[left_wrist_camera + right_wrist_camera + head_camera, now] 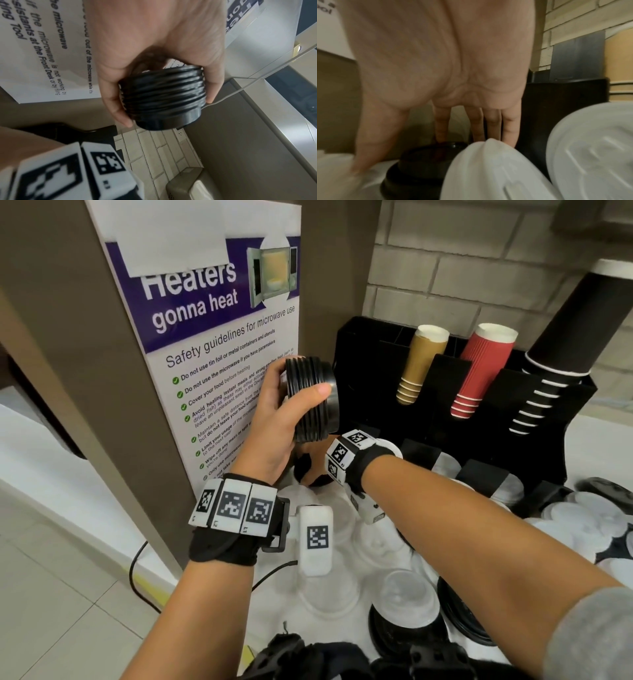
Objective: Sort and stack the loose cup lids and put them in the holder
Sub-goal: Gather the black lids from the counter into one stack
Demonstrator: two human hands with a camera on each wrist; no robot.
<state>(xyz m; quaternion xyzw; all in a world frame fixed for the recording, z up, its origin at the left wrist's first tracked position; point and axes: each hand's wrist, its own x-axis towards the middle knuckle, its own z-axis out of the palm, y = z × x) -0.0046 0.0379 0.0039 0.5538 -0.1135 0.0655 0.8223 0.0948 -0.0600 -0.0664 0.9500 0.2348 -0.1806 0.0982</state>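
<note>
My left hand (301, 385) grips a sideways stack of black cup lids (313, 400) in the air, in front of the poster and left of the black holder (370, 344). In the left wrist view the thumb and fingers (120, 108) curl round that stack of black lids (163, 97). Below it, my right hand (310, 451) reaches down, mostly hidden by the stack. In the right wrist view its straight fingers (441, 129) touch the top of a loose black lid (419, 162) on the counter, thumb spread to the left. White lids (488, 175) lie beside it.
The holder carries gold cups (421, 361), red cups (479, 371) and black cups (565, 337), with white lids (445, 467) in its lower slots. Several clear and white lids (407, 597) and black lids (462, 621) litter the counter. A poster panel (212, 337) stands at left.
</note>
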